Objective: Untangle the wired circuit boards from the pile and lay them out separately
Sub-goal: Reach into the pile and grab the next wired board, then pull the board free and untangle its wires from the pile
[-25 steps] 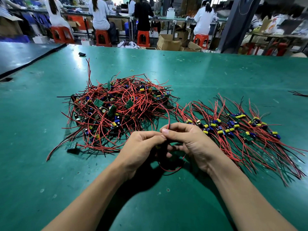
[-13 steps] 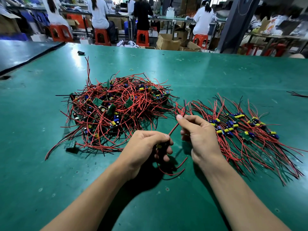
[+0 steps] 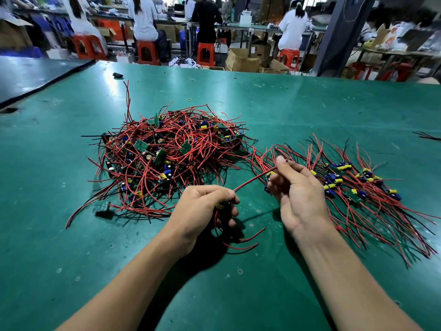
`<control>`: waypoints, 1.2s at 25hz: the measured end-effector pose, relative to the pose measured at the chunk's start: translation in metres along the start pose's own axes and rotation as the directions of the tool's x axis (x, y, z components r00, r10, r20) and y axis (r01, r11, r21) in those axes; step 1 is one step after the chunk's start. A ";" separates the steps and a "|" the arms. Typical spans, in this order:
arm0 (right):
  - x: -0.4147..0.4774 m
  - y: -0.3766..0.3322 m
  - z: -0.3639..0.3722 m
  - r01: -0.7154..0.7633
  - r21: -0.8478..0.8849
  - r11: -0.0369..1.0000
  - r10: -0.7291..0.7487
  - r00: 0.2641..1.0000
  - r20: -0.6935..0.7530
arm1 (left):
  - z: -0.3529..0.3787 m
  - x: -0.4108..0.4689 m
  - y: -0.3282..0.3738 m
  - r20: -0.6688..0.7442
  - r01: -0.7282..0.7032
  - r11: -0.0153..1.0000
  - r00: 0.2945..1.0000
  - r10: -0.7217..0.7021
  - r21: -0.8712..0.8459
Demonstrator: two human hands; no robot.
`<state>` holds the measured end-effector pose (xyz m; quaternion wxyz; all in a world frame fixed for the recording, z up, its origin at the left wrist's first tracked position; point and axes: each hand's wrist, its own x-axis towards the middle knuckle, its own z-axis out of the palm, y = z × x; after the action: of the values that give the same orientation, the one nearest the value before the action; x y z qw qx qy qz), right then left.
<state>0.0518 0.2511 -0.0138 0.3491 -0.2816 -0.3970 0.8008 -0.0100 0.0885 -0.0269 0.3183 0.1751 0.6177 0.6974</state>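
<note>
Step in hand: freeing one unit. Left hand (image 3: 205,206) curls round a wired board (image 3: 220,206), near centre, between the pile and the laid-out row. Board is mostly hidden in the fist; only a yellow capacitor shows. Right hand (image 3: 300,194) pinches its red lead (image 3: 253,179) between thumb and forefinger, other fingers loosely bent. Lead runs nearly straight between the two hands. More red and black leads loop out from under the left hand onto the mat.

Next, my guess: draw the lead straight, check nothing snags, set the unit at the row's left end with leads combed the same way.

Pile (image 3: 167,158), left-centre: dense knot of thin, springy insulated wire, mostly red, some black; small flat green rectangular boards; cylindrical yellow and blue caps. Row (image 3: 358,187), right: boards roughly in line, leads fanned out both ways. One stray board (image 3: 101,206) at the pile's near-left edge. Mat (image 3: 286,103): green, smooth, slightly glossy, scuffed.
</note>
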 end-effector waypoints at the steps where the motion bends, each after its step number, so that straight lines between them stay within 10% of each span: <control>1: -0.001 -0.002 0.001 -0.076 0.072 0.995 0.076 0.997 0.001 | 0.000 0.000 0.000 0.005 -0.003 1.000 1.000 0.003 0.000; 5: 0.000 -0.006 0.002 -0.295 0.362 0.885 0.300 0.953 0.041 | 0.002 0.000 -0.001 -0.018 -0.010 1.000 1.000 0.010 0.005; 9: 0.001 0.007 -0.004 0.231 -0.102 0.968 -0.232 0.973 0.007 | 0.000 0.001 -0.002 -0.046 -0.017 1.000 0.999 0.017 0.015; 12: 0.008 0.010 -0.018 0.669 -0.570 0.477 -0.692 0.686 0.225 | 0.003 0.002 -0.005 -0.023 -0.008 1.000 1.000 0.008 0.014; 15: 0.010 0.012 -0.025 0.716 -0.669 0.199 -0.766 0.539 0.350 | 0.004 0.001 -0.005 -0.012 0.001 1.000 1.000 -0.001 0.022; 21: 0.002 0.010 -0.007 0.203 -0.244 0.948 -0.165 0.972 0.168 | 0.001 0.002 -0.001 -0.101 -0.017 1.000 0.995 0.016 -0.014; 26: -0.018 0.019 0.001 -0.199 -0.428 0.882 0.398 0.802 0.446 | 0.003 0.001 -0.003 -0.084 -0.035 0.999 0.996 0.034 -0.006; 30: -0.018 0.019 0.003 -0.158 -0.379 0.912 0.323 0.845 0.425 | 0.002 0.000 0.001 -0.020 0.009 0.999 1.000 -0.010 -0.044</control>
<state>0.0540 0.2276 -0.0251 0.0832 -0.1772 -0.5600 0.8050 -0.0093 0.0902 -0.0260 0.3189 0.1580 0.6062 0.7112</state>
